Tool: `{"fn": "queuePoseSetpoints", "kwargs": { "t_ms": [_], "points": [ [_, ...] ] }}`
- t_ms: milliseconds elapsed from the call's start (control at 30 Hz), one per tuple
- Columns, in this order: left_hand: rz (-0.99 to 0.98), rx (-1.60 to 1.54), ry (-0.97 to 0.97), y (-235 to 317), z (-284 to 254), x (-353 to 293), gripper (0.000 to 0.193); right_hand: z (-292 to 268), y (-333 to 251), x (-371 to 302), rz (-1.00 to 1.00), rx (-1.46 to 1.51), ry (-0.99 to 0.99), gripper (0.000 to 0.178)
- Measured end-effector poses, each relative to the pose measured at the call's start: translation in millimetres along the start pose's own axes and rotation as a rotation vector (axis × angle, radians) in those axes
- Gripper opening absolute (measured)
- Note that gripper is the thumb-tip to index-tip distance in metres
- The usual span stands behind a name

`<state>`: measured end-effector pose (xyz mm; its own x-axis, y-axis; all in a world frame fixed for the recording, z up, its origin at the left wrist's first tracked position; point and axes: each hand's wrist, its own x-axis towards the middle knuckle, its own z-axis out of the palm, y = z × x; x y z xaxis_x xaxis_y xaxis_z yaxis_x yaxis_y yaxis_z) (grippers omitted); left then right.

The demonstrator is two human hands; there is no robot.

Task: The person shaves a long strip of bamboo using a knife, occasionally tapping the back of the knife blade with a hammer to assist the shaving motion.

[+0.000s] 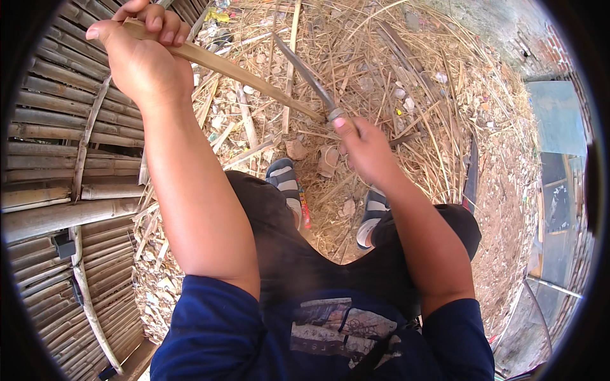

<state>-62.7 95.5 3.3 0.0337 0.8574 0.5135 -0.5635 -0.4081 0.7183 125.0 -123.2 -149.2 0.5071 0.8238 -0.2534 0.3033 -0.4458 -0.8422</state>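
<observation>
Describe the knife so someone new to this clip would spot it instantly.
Against the littered ground, find the right hand, right of the picture's centre. The knife juts from that hand, slanting toward the upper left. Unlike the pale wooden strip gripped by the left hand, it looks metallic grey and tapers to a point.

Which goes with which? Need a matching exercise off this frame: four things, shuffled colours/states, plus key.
Things
1. left hand
2. right hand
3. shirt
4. slatted wall

Descriptions
A. dark blue, printed front
B. grips the knife
C. rows of poles
D. holds the wooden strip by its upper-left end

Pairs: 1-D, 2-B, 3-A, 4-C
</observation>
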Motion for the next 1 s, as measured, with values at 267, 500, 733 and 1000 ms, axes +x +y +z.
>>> {"fn": "queuePoseSetpoints", "kwargs": {
  "t_ms": [267,500,733,1000],
  "points": [
    [-0.001,0.054,0.079,8,13,-7,0.061,54,27,-9,-0.170,-0.126,-0.002,0.052],
    [-0.026,-0.011,0.056,7,11,-6,0.060,60,55,17,0.028,-0.047,-0.030,0.049],
    [-0.008,0.007,0.083,7,14,-11,0.056,64,19,-1,-0.164,-0.067,-0.057,0.055],
    [-0.012,0.034,0.136,3,5,-6,0.056,73,79,20,0.036,-0.130,0.054,0.050]
  ]
}}
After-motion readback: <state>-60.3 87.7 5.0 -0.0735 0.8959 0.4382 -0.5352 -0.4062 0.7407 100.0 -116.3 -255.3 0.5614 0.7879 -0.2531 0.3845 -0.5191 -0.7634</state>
